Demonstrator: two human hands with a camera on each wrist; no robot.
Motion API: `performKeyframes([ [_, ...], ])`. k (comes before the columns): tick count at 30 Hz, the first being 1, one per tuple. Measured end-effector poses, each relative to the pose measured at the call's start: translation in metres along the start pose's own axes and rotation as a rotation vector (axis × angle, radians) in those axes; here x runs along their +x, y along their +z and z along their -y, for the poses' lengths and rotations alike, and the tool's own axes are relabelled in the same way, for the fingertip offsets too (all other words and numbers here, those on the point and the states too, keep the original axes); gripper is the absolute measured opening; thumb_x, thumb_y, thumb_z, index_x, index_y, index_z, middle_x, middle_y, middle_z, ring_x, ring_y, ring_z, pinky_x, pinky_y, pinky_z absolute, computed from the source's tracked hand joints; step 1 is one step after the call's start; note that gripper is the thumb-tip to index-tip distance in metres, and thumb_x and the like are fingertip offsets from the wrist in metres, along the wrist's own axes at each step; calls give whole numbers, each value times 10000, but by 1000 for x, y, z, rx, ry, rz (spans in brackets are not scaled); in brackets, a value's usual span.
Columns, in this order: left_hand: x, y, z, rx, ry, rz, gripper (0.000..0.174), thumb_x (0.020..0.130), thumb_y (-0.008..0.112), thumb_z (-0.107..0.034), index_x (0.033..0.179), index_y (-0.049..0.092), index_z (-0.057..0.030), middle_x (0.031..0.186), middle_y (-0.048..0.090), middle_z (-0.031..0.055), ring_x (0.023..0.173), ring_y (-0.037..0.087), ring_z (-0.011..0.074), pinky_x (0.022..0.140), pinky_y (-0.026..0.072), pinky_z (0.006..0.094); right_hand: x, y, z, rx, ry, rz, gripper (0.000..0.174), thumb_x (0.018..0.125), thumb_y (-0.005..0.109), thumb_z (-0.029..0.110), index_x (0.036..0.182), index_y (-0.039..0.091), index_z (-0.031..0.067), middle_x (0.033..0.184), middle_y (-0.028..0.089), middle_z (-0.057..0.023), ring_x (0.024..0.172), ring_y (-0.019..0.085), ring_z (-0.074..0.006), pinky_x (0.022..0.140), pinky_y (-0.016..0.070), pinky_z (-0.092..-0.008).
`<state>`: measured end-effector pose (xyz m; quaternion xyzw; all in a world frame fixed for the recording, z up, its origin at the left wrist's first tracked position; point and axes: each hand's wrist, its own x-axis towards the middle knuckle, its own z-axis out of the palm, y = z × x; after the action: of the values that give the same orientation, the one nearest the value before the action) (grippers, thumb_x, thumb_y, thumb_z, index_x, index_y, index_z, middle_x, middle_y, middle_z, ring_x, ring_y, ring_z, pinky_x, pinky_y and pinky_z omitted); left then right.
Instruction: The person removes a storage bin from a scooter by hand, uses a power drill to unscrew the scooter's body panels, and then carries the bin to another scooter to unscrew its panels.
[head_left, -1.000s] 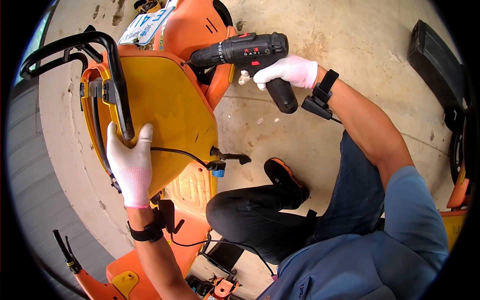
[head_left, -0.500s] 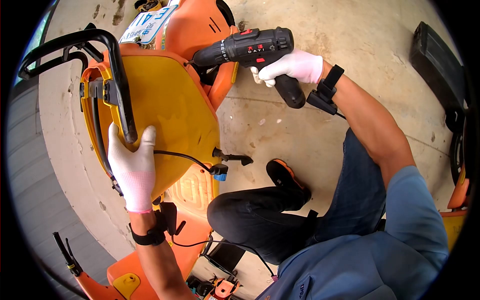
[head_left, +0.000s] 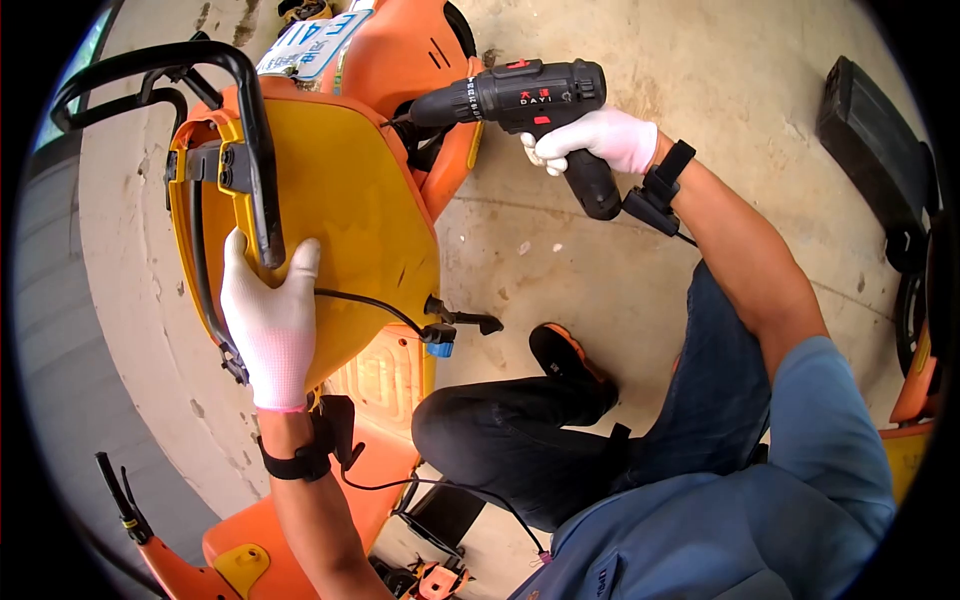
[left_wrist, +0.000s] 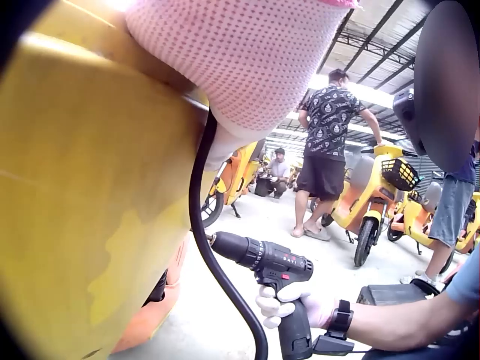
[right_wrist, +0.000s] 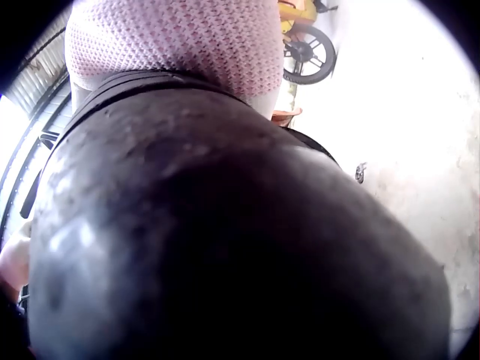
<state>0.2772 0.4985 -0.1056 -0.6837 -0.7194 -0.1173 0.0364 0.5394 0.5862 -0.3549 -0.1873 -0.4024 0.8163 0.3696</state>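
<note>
My gloved right hand (head_left: 600, 140) grips the handle of a black cordless drill (head_left: 535, 95), fingers curled at its trigger side. The thin drill bit (head_left: 397, 121) points left, its tip right at the upper edge of a scooter's yellow body shell (head_left: 350, 210). My gloved left hand (head_left: 270, 320) holds the shell's left edge, thumb flat on its face and the other fingers partly hidden. Between thumb and index finger ends a black grab rail (head_left: 262, 180). In the right wrist view the dark drill (right_wrist: 225, 225) fills most of the picture below the glove.
A black cable with a blue-tipped connector (head_left: 438, 345) hangs across the shell. Above is an orange rear fender (head_left: 400, 45) with a licence plate (head_left: 315, 45). A black box-like part (head_left: 870, 130) lies at right. Beyond, a standing person (left_wrist: 330, 127) touches a yellow scooter (left_wrist: 367, 195).
The drill has drawn back slightly to the right, so more of its bit shows. The shell and left hand sit a little farther right in the head view; the left hand keeps its hold.
</note>
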Motion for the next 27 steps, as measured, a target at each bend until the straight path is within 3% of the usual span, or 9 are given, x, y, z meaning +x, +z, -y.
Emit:
performKeyframes([
  [6, 1, 1, 3, 25, -7, -46, 468, 841, 758, -125, 1216, 547, 60, 925, 682, 144, 808, 659, 216, 769, 519, 323, -9, 6, 4, 43, -9, -15, 230, 811, 675, 37, 1038, 650, 6, 898, 663, -73, 731, 612, -128, 696, 520, -268],
  [10, 4, 2, 8, -108, 15, -16, 582, 810, 759, -118, 1324, 519, 10, 1127, 664, 191, 1058, 657, 325, 925, 504, 373, -16, 8, 9, 116, -13, -30, 292, 812, 668, 9, 1102, 633, -11, 940, 678, -103, 778, 643, -150, 717, 540, -288],
  [12, 5, 7, 13, -43, 138, -128, 648, 822, 760, -130, 1368, 460, 47, 1176, 636, 189, 1071, 639, 269, 943, 498, 347, -18, 12, 13, 150, -57, -60, 324, 813, 673, 9, 1133, 624, -10, 965, 680, -109, 781, 649, -159, 725, 547, -291],
  [14, 4, 7, 13, -38, 148, -199, 721, 813, 764, -156, 1419, 415, 17, 1368, 496, 224, 1255, 516, 334, 1067, 410, 380, -24, 10, 17, 64, -39, -25, 448, 806, 733, 86, 1212, 562, 3, 990, 646, -103, 758, 640, -141, 733, 542, -298],
  [17, -10, 7, 10, 63, 268, -522, 748, 760, 774, -133, 1412, 433, 2, 1426, 405, 249, 1324, 391, 416, 1110, 332, 478, -41, 20, 30, 43, -43, -16, 444, 802, 751, 128, 1183, 562, 0, 1000, 645, -108, 758, 640, -143, 764, 535, -301],
  [20, -49, -3, -15, 40, 426, -555, 732, 724, 761, -53, 1393, 467, -6, 1367, 465, 228, 1265, 442, 396, 1073, 363, 467, -63, 36, 44, 5, -68, 38, 474, 773, 788, 184, 1152, 580, -10, 1015, 660, -144, 769, 648, -160, 789, 529, -323],
  [21, -51, -3, -16, -73, 453, -463, 739, 718, 750, -24, 1400, 464, -8, 1305, 510, 221, 1161, 520, 369, 1028, 404, 457, -62, 38, 44, -4, -56, 66, 452, 769, 794, 205, 1116, 603, -14, 1005, 669, -160, 761, 650, -167, 812, 518, -338],
  [25, -60, -8, -35, -696, 85, -7, 693, 867, 733, -141, 1467, 410, -20, 934, 635, 82, 736, 616, 138, 715, 510, 273, -81, 61, 49, -17, -30, 153, 487, 725, 798, 215, 1106, 620, -32, 880, 679, -153, 913, 639, -262, 871, 478, -394],
  [27, -57, -6, -33, -968, 4, 115, 539, 918, 683, -132, 1399, 480, 1, 879, 647, 49, 691, 597, 90, 671, 500, 246, -85, 68, 46, -29, -13, 209, 469, 736, 790, 213, 1103, 625, -28, 766, 665, -120, 947, 632, -275, 889, 468, -411],
])
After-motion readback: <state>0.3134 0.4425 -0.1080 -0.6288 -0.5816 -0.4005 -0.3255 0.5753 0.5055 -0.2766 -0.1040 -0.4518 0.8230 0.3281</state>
